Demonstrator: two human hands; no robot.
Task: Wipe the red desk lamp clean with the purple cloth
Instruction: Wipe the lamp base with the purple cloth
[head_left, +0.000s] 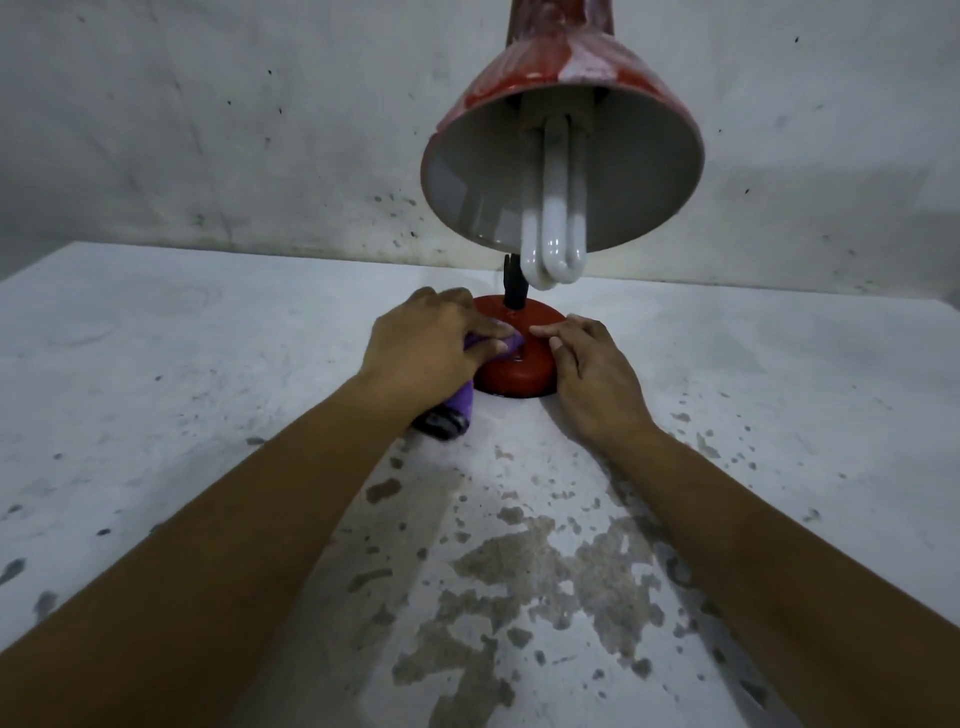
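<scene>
Our left hand (426, 345) grips the cloth (457, 405) against the left of the lamp (519, 358) base on the worktop (208, 364), while our right hand (587, 369) rests open-fingered on its right, equally near.

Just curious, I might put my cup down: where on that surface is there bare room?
Bare table lies left of the left hand, and more right of the right hand. It is crowded at the lamp base, where both hands and the purple cloth meet under the shade.

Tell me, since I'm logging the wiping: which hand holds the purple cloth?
The left hand grips the purple cloth against the lamp base; the right hand only rests bare fingers there.
</scene>
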